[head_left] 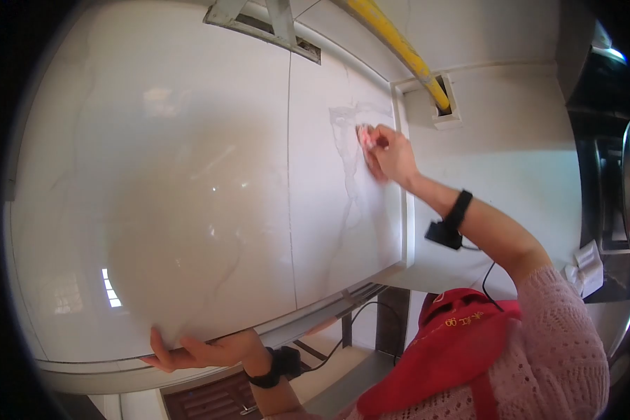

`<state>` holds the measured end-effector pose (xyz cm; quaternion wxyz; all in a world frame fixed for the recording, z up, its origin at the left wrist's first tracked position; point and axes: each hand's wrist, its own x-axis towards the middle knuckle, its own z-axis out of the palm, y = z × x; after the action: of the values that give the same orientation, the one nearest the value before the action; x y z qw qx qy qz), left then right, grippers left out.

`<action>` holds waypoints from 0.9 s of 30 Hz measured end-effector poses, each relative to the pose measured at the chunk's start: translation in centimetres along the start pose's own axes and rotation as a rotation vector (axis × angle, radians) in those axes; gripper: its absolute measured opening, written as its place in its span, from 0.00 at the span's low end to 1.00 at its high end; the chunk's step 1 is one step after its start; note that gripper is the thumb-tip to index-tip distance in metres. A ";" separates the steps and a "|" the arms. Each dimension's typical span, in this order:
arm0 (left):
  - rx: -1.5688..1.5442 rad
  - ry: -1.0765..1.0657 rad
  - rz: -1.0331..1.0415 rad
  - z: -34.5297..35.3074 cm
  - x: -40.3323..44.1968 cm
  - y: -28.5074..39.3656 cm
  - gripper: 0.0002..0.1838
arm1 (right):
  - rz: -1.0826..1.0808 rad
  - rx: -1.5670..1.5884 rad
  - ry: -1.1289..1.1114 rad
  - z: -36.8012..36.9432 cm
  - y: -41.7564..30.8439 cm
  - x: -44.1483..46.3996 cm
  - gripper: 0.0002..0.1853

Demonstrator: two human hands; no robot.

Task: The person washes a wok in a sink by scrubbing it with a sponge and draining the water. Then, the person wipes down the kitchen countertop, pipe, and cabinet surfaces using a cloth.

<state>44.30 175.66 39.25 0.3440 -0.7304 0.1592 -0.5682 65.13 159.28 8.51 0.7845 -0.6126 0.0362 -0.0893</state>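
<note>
My right hand [392,155] is closed around a crumpled pink-and-white cloth [364,136] and presses it on a glossy white marbled surface [252,210], beside grey vein-like marks. At the lower edge of that surface, my left hand [203,351] rests with its fingers apart, holding nothing that I can see. A black band with a small box [449,227] is on my right wrist, and another black band [278,365] is on my left.
A yellow pipe [399,45] enters a square opening near the top. Left of it, a pale metal bracket [280,24] stands in a slot. Black appliances [612,175] and a white object [588,269] are at the right. Below are a red apron [441,343] and a brown door [206,402].
</note>
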 end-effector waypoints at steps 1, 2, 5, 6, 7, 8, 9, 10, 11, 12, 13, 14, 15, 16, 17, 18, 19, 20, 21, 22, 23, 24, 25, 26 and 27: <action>0.026 -0.021 -0.017 0.0 0.1 0.1 0.12 | 0.104 0.087 -0.096 -0.6 0.3 1.4 0.04; 0.004 -0.005 -0.013 -0.1 0.0 0.0 0.12 | 0.208 0.174 -0.193 -1.0 0.4 1.9 0.05; -0.045 0.040 0.007 0.6 0.1 0.0 0.13 | 0.004 0.118 -0.091 1.1 0.7 -2.3 0.06; -0.041 0.040 0.021 0.5 0.4 0.3 0.14 | 0.051 0.229 -0.179 0.5 -2.3 -4.8 0.05; -0.036 0.033 0.039 0.4 0.6 0.4 0.14 | 0.103 0.191 -0.196 0.0 -3.7 -6.2 0.04; -0.031 0.032 0.057 0.4 0.4 0.2 0.14 | 0.157 0.155 -0.212 -0.2 -4.2 -6.8 0.04; -0.027 0.030 0.078 0.3 0.3 -0.4 0.15 | 0.141 0.103 -0.155 -0.1 -3.5 -6.3 0.04; -0.027 0.030 0.077 0.3 0.3 -0.4 0.15 | 0.119 0.050 -0.097 -0.1 -1.9 -4.6 0.05; -0.027 0.031 0.076 0.2 0.3 -0.5 0.15 | 0.100 -0.003 -0.042 -0.2 -0.4 -3.1 0.06; -0.029 0.034 0.053 0.2 0.5 0.0 0.15 | 0.288 -0.029 -0.030 -0.6 0.7 -1.3 0.06; -0.019 0.033 0.035 0.3 0.6 0.1 0.15 | 0.255 -0.013 -0.062 -0.5 2.0 -1.0 0.06; -0.009 0.031 0.016 0.4 0.7 0.2 0.15 | 0.215 0.002 -0.086 -0.2 3.2 -0.4 0.06; 0.014 0.020 0.002 0.4 0.4 0.0 0.15 | 0.159 0.034 -0.079 0.0 1.7 -1.1 0.06; 0.039 -0.003 -0.012 0.3 0.1 0.0 0.15 | 0.113 0.065 -0.078 0.3 -0.5 -2.9 0.06; 0.030 0.001 0.016 0.4 0.3 0.1 0.15 | 0.050 0.060 -0.102 0.1 -2.1 -3.8 0.06; 0.022 0.004 0.045 0.4 0.7 0.3 0.15 | 0.065 0.000 -0.091 0.0 -2.2 -3.6 0.05; 0.018 0.003 0.074 0.2 0.9 0.4 0.15 | 0.082 -0.059 -0.084 -0.2 -2.2 -3.3 0.04; 0.042 -0.035 0.044 -0.1 0.6 0.5 0.15 | 0.098 -0.118 -0.081 -0.2 -1.9 -3.1 0.04; 0.067 -0.067 0.014 -0.3 0.5 0.6 0.15 | 0.059 -0.059 -0.026 -0.1 0.9 -2.0 0.05; 0.089 -0.092 -0.017 -0.4 0.5 0.6 0.15 | 0.207 0.008 -0.124 -0.9 0.7 -1.6 0.05; 0.058 -0.058 -0.031 -0.4 0.4 0.6 0.16 | 0.350 0.074 -0.219 -1.7 0.5 -1.1 0.06; 0.024 -0.023 -0.045 -0.1 0.3 0.6 0.16 | 0.494 0.139 -0.311 -2.2 0.1 -0.6 0.06; -0.007 0.004 -0.037 0.1 0.3 0.5 0.17 | 0.166 -0.093 -0.119 -0.6 -0.7 -1.7 0.08; -0.037 0.031 -0.029 0.4 0.3 0.5 0.18 | 0.087 0.038 -0.125 -0.1 -1.2 -3.3 0.04; -0.060 0.050 -0.003 0.6 0.3 0.4 0.19 | 0.064 0.021 -0.144 -0.1 -1.9 -4.2 0.04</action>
<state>44.97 175.40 39.11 0.3169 -0.7263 0.1836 -0.5817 60.85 159.51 10.11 0.7940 -0.6076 -0.0018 -0.0205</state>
